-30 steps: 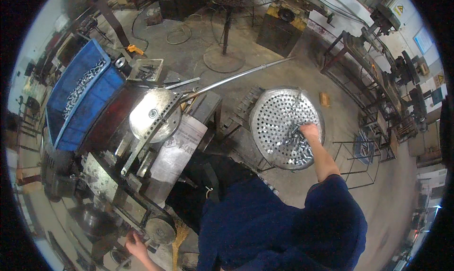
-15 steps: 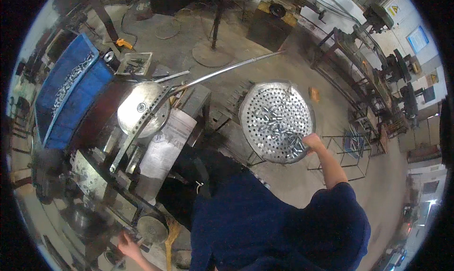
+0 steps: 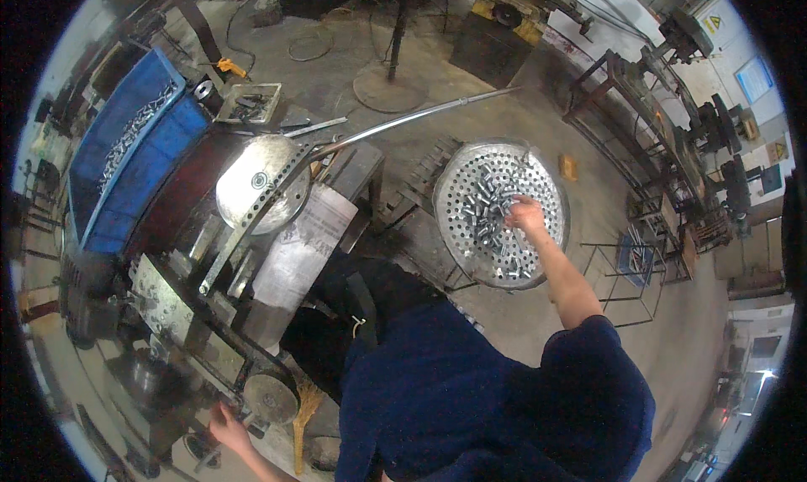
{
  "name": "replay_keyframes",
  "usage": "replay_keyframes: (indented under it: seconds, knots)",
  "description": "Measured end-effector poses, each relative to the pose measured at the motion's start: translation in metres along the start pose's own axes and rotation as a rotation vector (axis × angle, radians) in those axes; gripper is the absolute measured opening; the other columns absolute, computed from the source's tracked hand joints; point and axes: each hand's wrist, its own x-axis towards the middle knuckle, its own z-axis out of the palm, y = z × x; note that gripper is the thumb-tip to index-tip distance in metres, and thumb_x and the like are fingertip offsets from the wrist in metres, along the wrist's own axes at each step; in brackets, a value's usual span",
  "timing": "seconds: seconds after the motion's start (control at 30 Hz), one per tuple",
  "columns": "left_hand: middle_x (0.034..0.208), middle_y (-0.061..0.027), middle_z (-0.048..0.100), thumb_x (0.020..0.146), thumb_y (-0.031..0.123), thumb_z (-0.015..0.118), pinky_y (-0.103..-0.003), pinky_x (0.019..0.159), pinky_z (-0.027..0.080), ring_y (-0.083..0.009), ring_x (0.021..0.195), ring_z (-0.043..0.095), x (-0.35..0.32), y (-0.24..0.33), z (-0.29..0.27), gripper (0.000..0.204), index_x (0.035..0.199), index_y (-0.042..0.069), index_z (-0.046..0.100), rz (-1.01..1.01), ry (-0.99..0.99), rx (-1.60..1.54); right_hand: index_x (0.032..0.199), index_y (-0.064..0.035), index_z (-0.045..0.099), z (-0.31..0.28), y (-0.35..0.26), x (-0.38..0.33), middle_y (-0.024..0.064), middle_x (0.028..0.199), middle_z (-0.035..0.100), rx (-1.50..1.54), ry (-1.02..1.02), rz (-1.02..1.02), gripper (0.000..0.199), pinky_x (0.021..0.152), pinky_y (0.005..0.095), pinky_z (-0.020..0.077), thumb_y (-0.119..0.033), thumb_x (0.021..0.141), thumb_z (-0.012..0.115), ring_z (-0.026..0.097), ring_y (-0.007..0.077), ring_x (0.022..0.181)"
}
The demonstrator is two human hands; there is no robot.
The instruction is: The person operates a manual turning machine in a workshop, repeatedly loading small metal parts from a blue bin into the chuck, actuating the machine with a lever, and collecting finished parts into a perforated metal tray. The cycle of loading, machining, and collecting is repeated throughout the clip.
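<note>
"So, what is standing at ten o'clock?"

"A blue bin (image 3: 176, 175) is leaning there, holding small metal parts (image 3: 139, 133)."

"And at three o'clock?"

"A round perforated tray (image 3: 546, 188) is standing well apart from the bin, carrying a loose scatter of pieces."

"What is sitting toward seven o'clock?"

"A round disc (image 3: 271, 398) is showing there, and the left hand (image 3: 229, 429) is hovering or resting just beside it. Its fingers are curling, but I cannot tell what they are pinching, if anything."

"And the right hand (image 3: 526, 216)?"

"It is reaching over the tray, its fingers drawing together and pointing to nine o'clock. Whether they are pinching a piece, I cannot tell."

"Where are the pieces lying?"

"Short silvery cylinders (image 3: 483, 217) are lying mostly on the tray's middle, right beside those fingertips."
</note>
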Motion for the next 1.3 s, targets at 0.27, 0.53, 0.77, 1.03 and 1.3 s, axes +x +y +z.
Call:
replay_keyframes:
  seconds: [0.27,0.53,0.77,1.03,1.3]
  knots:
    - [0.076,-0.0101,0.062,0.086,0.019,0.055,-0.029,0.063,0.043,-0.0160,0.067,0.054,-0.003,0.002,-0.004,0.028,0.098,-0.006,0.059,-0.034,-0.038,0.010,0.074,0.0003,0.062,-0.042,-0.117,-0.073,0.0143,0.067,0.064,0.027,-0.514,1.000,0.016,0.048,0.0321,0.0515,-0.013,0.072,0.054,0.064,0.0244,0.058]
    - [0.084,-0.0141,0.064,0.086,0.019,0.055,-0.032,0.068,0.044,-0.0209,0.074,0.058,0.002,-0.019,-0.006,0.029,0.099,-0.006,0.059,-0.059,-0.102,0.036,0.077,-0.0030,0.064,-0.044,-0.137,-0.039,0.0139,0.077,0.064,0.669,-0.285,0.728,0.017,0.065,0.0365,0.0528,-0.018,0.074,0.056,0.064,0.0260,0.073]
    - [0.089,-0.0156,0.065,0.085,0.018,0.055,-0.033,0.073,0.045,-0.0244,0.079,0.061,-0.002,-0.001,-0.007,0.028,0.099,-0.006,0.059,0.019,-0.044,0.079,0.057,-0.0095,0.057,-0.033,-0.076,-0.062,0.0106,0.060,0.058,-1.142,-0.358,-0.450,0.011,0.059,0.0372,0.0488,-0.015,0.066,0.054,0.059,0.0247,0.062]
    - [0.091,-0.0176,0.064,0.086,0.017,0.054,-0.033,0.074,0.045,-0.0241,0.083,0.061,0.001,-0.007,-0.003,0.029,0.100,-0.007,0.059,0.009,0.002,0.103,0.066,-0.0082,0.064,0.015,-0.041,-0.078,0.0112,0.083,0.064,-0.718,-0.196,0.386,0.017,0.075,0.0354,0.0491,-0.020,0.067,0.052,0.060,0.0292,0.081]
    - [0.099,-0.0177,0.062,0.085,0.025,0.056,-0.036,0.079,0.044,-0.0272,0.089,0.059,0.000,-0.013,-0.004,0.035,0.100,-0.006,0.060,-0.047,-0.062,0.045,0.060,-0.0174,0.062,0.039,0.068,-0.071,0.0004,0.072,0.063,-0.873,-0.255,0.246,0.010,0.067,0.0336,0.0471,-0.022,0.063,0.053,0.058,0.0220,0.073]
